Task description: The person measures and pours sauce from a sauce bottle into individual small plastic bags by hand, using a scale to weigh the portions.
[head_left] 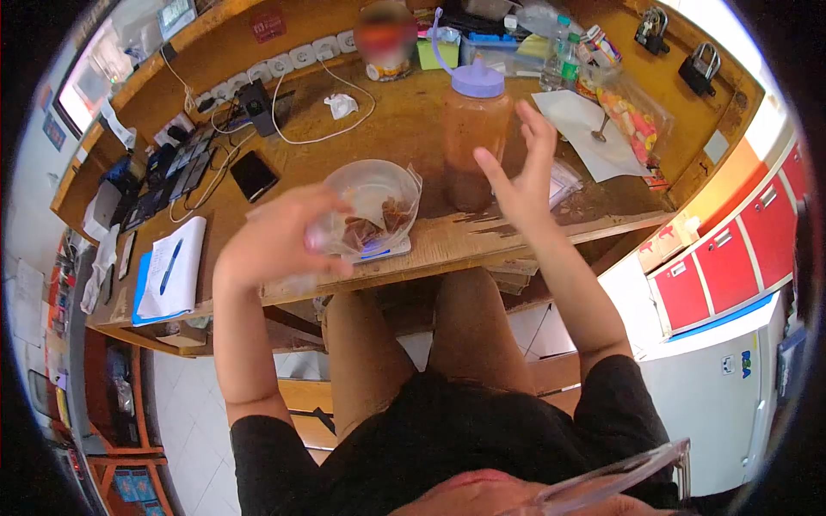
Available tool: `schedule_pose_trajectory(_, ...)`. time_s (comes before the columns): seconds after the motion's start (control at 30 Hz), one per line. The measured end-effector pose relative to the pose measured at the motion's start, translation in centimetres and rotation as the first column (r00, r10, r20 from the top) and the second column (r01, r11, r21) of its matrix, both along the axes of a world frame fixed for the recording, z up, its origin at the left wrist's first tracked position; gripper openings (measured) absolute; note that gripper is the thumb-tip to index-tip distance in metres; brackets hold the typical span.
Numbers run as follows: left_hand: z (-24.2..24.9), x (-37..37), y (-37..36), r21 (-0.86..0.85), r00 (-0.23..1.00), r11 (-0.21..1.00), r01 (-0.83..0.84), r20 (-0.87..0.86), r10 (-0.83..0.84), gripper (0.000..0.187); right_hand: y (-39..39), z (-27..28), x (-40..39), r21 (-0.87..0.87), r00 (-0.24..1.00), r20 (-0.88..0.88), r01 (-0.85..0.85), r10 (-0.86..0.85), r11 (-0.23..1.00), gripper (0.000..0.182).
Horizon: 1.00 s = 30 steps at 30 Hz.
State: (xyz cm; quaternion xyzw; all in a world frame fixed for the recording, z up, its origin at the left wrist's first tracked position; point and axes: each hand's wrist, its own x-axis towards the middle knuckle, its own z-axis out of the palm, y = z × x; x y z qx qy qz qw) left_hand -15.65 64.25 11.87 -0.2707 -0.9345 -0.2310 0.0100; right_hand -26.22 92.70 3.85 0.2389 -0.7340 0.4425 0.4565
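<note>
A clear round plastic tub (360, 178) with reddish-brown food in it sits near the desk's front edge. My left hand (288, 232) is over the tub's left side, blurred, fingers apart; whether it touches the rim I cannot tell. Right of the tub stands an upright bottle (476, 142) with a lilac lid and reddish-brown contents. Beside its right side my right hand (525, 168) is raised, thumb and fingers spread, with nothing held.
The wooden desk (318, 155) also bears a phone (253, 176), a notebook with a pen (176, 267), crumpled tissue (341, 106), a white sheet with a spoon (594, 138), a candy bag (632, 120) and cables. Padlocks (701, 67) hang at the right.
</note>
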Motion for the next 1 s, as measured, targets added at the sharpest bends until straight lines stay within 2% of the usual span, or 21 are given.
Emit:
schedule_pose_trajectory(0.03,-0.3,1.0,-0.1,-0.209,0.994,0.977,-0.047,-0.111,0.024,0.036,-0.1,-0.3,1.0,0.015,0.994,-0.102,-0.027,0.028,1.000,0.064)
schedule_pose_trajectory(0.07,-1.0,1.4,-0.1,-0.211,0.994,0.976,-0.051,-0.110,0.029,0.036,-0.4,-0.8,2.0,0.031,0.978,-0.201,-0.053,0.059,0.998,0.058)
schedule_pose_trajectory(0.13,-3.3,1.5,0.2,-0.318,0.939,0.932,-0.176,-0.337,0.062,0.020,-1.3,-1.7,4.0,0.045,0.975,-0.163,-0.145,0.151,0.988,0.053)
schedule_pose_trajectory(0.17,-3.6,1.2,0.3,-0.284,0.905,0.937,-0.205,-0.420,0.070,0.013,-1.9,-2.0,4.8,0.057,0.964,-0.127,-0.229,0.234,0.972,0.049)
schedule_pose_trajectory(0.2,-3.7,1.1,0.2,-0.286,0.906,0.935,-0.209,-0.417,0.075,0.013,-2.5,-2.2,5.4,0.054,0.963,-0.124,-0.234,0.239,0.971,0.049)
schedule_pose_trajectory(0.27,-3.3,1.2,0.5,-0.071,0.832,0.964,-0.257,-0.524,0.183,0.016,-3.8,-2.0,6.5,0.153,0.922,-0.001,-0.382,0.387,0.911,0.043)
schedule_pose_trajectory(0.3,-2.9,1.5,1.0,-0.071,0.832,0.964,-0.256,-0.524,0.182,0.016,-4.7,-1.5,7.3,0.153,0.922,-0.001,-0.381,0.386,0.912,0.043)
schedule_pose_trajectory(0.37,-1.8,2.7,2.5,-0.011,0.673,0.965,-0.262,-0.719,0.175,0.018,-6.6,-0.3,8.7,0.040,0.855,0.206,-0.494,0.476,0.869,0.041)
schedule_pose_trajectory(0.4,-1.4,3.4,3.2,-0.010,0.673,0.966,-0.260,-0.719,0.174,0.018,-7.2,-0.3,8.9,0.042,0.856,0.207,-0.492,0.474,0.870,0.041)
schedule_pose_trajectory(0.47,-0.8,4.7,4.4,-0.006,0.648,0.979,-0.203,-0.751,0.130,0.021,-7.9,-0.3,8.9,-0.017,0.755,0.311,-0.603,0.577,0.798,0.039)
schedule_pose_trajectory(0.5,-1.0,5.0,4.5,-0.005,0.646,0.979,-0.204,-0.752,0.131,0.021,-7.6,0.0,8.9,-0.012,0.708,0.358,-0.648,0.609,0.761,0.028)
schedule_pose_trajectory(0.53,-1.3,5.4,4.5,0.018,0.647,0.979,-0.205,-0.747,0.149,0.023,-7.3,0.1,9.1,-0.010,0.707,0.357,-0.650,0.610,0.760,0.028)
schedule_pose_trajectory(0.6,-2.1,6.1,5.0,0.045,0.647,0.976,-0.212,-0.742,0.175,0.027,-6.7,0.2,10.0,-0.223,0.467,0.610,-0.673,0.640,0.705,0.019)
schedule_pose_trajectory(0.63,-2.7,6.3,5.6,0.290,0.682,0.935,-0.206,-0.643,0.350,0.029,-6.6,-0.3,10.2,-0.220,0.466,0.611,-0.676,0.640,0.703,0.019)
schedule_pose_trajectory(0.67,-3.5,6.5,5.8,0.515,0.713,0.831,-0.210,-0.500,0.491,0.032,-6.5,-1.2,10.3,-0.323,0.417,0.562,-0.684,0.714,0.654,0.017)
schedule_pose_trajectory(0.7,-4.7,6.7,5.6,0.518,0.713,0.829,-0.210,-0.499,0.493,0.032,-6.4,-1.9,10.5,-0.422,0.368,0.504,-0.684,0.781,0.595,0.014)
schedule_pose_trajectory(0.77,-7.8,6.9,5.1,0.637,0.875,0.714,-0.289,-0.126,0.467,0.017,-5.9,-2.7,11.0,-0.450,0.333,0.509,-0.683,0.794,0.575,0.014)
schedule_pose_trajectory(0.8,-8.9,6.9,5.0,0.638,0.878,0.714,-0.289,-0.122,0.464,0.017,-5.8,-3.0,11.3,-0.481,0.296,0.511,-0.680,0.807,0.554,0.015)
schedule_pose_trajectory(0.87,-10.7,7.0,5.1,0.752,0.926,0.549,-0.365,0.230,0.301,0.017,-5.7,-3.3,11.8,-0.459,0.314,0.535,-0.672,0.784,0.581,0.015)
schedule_pose_trajectory(0.93,-11.7,7.1,5.3,0.769,0.911,0.505,-0.391,0.246,0.331,0.013,-5.6,-3.6,12.3,-0.433,0.329,0.560,-0.667,0.761,0.607,0.014)
schedule_pose_trajectory(1.0,-12.3,7.2,5.4,0.786,0.895,0.459,-0.413,0.257,0.365,0.010,-5.6,-4.3,12.6,-0.363,0.457,0.480,-0.673,0.749,0.644,0.015)
